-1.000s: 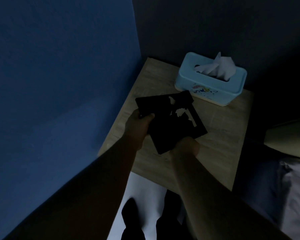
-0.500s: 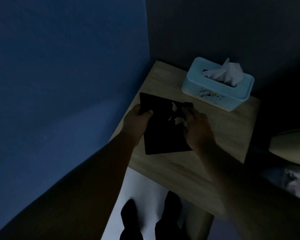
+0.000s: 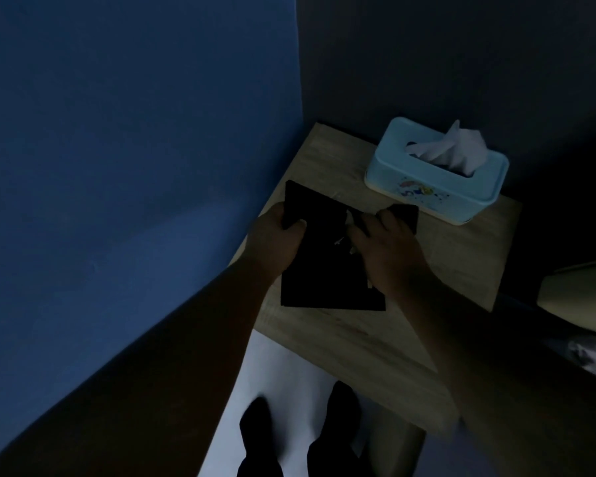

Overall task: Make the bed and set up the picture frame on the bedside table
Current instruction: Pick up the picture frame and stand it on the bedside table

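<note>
The room is dim. A black picture frame (image 3: 324, 277) is held back side up over the wooden bedside table (image 3: 461, 256). My left hand (image 3: 275, 242) grips the frame's left edge, thumb on top. My right hand (image 3: 386, 249) lies on the frame's right half, its fingers at the black stand flap (image 3: 405, 215) that sticks out toward the tissue box. A few pale spots show between my hands. The frame's front is hidden.
A light blue tissue box (image 3: 437, 187) with a tissue sticking up stands at the table's back right. A blue wall (image 3: 134, 166) runs along the left. The bed's edge (image 3: 578, 290) shows at right. My feet (image 3: 300, 438) stand on pale floor below.
My right hand has moved from the frame's lower edge up onto its right half, at the stand flap. The frame has turned squarer to the table. My left hand keeps its grip.
</note>
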`<state>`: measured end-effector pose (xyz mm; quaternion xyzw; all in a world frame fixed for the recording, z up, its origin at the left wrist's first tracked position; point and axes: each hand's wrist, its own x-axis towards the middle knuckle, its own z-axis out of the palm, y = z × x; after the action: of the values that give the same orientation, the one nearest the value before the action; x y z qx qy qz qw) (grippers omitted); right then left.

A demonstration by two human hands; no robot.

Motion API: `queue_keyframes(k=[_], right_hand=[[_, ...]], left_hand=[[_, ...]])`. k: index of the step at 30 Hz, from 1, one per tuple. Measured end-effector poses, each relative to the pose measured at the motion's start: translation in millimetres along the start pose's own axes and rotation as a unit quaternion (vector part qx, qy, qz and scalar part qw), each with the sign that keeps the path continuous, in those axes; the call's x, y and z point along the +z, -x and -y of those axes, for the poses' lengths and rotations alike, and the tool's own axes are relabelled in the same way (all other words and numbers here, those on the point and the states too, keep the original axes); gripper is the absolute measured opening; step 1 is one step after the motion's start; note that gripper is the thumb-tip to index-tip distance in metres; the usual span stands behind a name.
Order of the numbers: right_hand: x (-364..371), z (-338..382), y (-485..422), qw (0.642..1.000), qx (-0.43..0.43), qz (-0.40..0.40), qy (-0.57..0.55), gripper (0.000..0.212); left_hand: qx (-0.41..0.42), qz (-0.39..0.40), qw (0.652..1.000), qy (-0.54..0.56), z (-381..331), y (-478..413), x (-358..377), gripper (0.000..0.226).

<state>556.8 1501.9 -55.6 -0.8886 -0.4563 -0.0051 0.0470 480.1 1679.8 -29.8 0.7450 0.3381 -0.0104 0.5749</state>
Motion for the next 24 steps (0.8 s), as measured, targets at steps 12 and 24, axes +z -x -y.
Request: queue_keyframes(k=[12, 24], right_hand=[[3, 10, 14, 0.998, 0.043, -0.044, -0.007, 0.039], [16, 23, 69, 0.982, 0.039, 0.035, -0.182, 0.070]], left_hand=[[0.017, 0.012, 0.999, -0.036, -9, 2, 4, 0.045], [-0.015, 0.030, 0.997, 0.066, -15, -2, 17, 0.066]])
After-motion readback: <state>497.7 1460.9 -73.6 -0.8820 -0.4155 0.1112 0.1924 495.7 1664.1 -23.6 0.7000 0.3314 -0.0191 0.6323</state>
